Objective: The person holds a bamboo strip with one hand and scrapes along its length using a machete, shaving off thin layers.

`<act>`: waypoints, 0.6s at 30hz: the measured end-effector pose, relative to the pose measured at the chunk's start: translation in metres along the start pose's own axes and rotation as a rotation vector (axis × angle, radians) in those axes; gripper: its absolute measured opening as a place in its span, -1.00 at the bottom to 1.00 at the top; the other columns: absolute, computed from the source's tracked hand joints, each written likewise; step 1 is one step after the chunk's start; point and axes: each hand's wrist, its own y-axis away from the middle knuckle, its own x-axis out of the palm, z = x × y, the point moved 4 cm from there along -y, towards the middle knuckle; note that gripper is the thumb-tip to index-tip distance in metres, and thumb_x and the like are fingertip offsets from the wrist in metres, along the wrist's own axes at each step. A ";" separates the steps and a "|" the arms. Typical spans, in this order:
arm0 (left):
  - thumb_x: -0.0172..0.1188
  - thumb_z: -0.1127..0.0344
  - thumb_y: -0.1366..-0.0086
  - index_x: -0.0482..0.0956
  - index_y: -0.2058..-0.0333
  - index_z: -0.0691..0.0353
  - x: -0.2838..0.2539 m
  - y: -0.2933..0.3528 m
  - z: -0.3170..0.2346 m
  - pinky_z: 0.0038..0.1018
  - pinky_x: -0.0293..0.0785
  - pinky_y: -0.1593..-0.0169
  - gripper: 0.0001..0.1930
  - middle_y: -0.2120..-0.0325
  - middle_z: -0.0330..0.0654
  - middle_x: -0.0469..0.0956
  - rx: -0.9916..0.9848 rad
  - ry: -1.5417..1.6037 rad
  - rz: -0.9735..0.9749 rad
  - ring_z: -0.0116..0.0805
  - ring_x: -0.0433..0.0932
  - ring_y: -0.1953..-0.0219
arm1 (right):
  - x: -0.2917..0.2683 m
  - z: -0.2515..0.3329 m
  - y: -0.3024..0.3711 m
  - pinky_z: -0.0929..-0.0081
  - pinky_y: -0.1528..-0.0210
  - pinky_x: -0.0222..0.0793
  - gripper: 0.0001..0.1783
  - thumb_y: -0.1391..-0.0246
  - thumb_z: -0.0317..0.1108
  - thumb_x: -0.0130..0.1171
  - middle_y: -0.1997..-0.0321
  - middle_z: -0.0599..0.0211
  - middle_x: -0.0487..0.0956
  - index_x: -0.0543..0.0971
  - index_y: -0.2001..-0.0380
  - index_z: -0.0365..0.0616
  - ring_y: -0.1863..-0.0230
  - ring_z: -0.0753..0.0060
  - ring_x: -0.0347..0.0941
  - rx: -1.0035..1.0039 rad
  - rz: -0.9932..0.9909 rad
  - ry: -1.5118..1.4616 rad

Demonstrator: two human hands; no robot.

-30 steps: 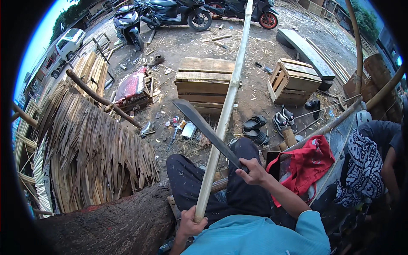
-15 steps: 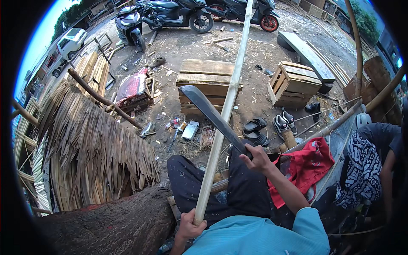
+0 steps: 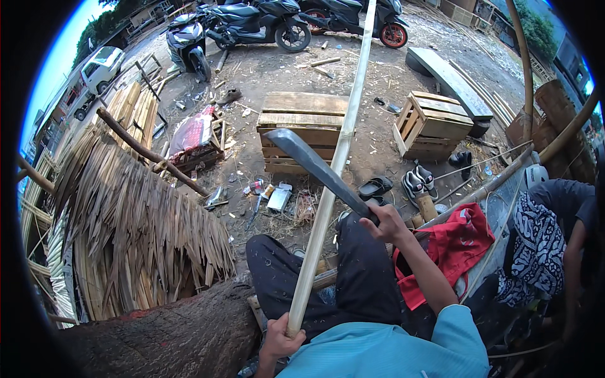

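Note:
A long pale bamboo strip [image 3: 322, 217] runs from my lap up past the top of the view. My left hand [image 3: 282, 338] is wrapped round its near end, low in front of my shirt. In my right hand [image 3: 384, 223] is a machete [image 3: 318, 165], gripped by its handle, which my fingers mostly hide. Its dark, broad blade slants up and left, crossing the bamboo strip above my knees. Whether the blade touches the strip, I cannot tell. Small shavings cling to my dark trousers [image 3: 365, 277].
Wooden crates [image 3: 302, 120] stand ahead, with sandals [image 3: 376, 187] and shoes [image 3: 419, 183] nearby. At left hang dried palm leaves [image 3: 145, 233] beside a thick trunk [image 3: 170, 334]. A red cloth bag [image 3: 447, 252] lies at right, near another person [image 3: 548, 246]. Motorbikes [image 3: 258, 25] are parked behind.
My right hand with the machete has shifted slightly right and down, and the blade's face has turned a little. My left hand keeps its hold on the bamboo strip. The view has shifted slightly.

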 end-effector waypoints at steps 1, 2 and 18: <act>0.23 0.39 0.11 0.45 0.49 0.32 0.002 0.000 0.002 -0.53 0.31 0.65 -0.80 0.84 -0.23 0.32 0.003 0.001 0.001 -0.50 0.41 0.79 | 0.001 0.001 0.000 0.18 0.48 0.28 -0.52 0.00 0.04 0.12 0.62 0.00 0.44 0.43 0.44 -0.26 0.53 -0.11 0.41 0.000 -0.002 0.002; 0.23 0.39 0.11 0.45 0.49 0.32 0.007 0.002 0.007 -0.53 0.31 0.65 -0.80 0.84 -0.23 0.32 -0.069 0.079 0.035 -0.50 0.41 0.79 | 0.002 0.003 0.001 0.19 0.48 0.28 -0.51 -0.01 0.03 0.12 0.62 -0.01 0.44 0.42 0.44 -0.28 0.53 -0.12 0.41 0.052 -0.023 -0.078; 0.24 0.39 0.13 0.47 0.46 0.35 0.001 0.006 0.011 -0.53 0.32 0.64 -0.77 0.83 -0.23 0.32 -0.055 0.015 0.041 -0.52 0.42 0.77 | -0.024 -0.032 -0.005 0.32 0.58 0.25 -0.59 -0.04 -0.03 0.11 0.72 0.12 0.39 0.44 0.45 -0.23 0.65 0.11 0.41 0.104 -0.126 -0.032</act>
